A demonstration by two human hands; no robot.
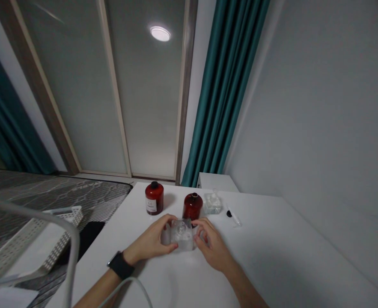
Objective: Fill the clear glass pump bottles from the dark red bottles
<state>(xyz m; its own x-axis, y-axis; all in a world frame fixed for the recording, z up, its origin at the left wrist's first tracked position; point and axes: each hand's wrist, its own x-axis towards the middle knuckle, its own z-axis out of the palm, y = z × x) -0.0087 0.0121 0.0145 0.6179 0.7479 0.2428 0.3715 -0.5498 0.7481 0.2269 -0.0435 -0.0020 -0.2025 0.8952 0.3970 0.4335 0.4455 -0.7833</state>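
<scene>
A clear, square glass bottle [181, 235] is between my two hands, low over the white table [259, 239]. My left hand [150, 239] grips its left side, thumb in front and fingers behind. On the opposite side, the curled fingers of my right hand [212, 246] hold its right edge. Just behind it is a dark red round bottle [193, 207] with an uncapped neck. Further left stands a similar red bottle [154, 198] with a black cap and a white label. A second clear glass bottle [212, 203] sits right of the uncapped one.
A small black piece [229, 213] and a thin clear tube [235, 218] lie to the right. A white perforated basket [57, 244] is at the lower left, beyond a pale curved bar [75, 252]. Behind the table are a white cabinet [219, 182] and a teal curtain [222, 94].
</scene>
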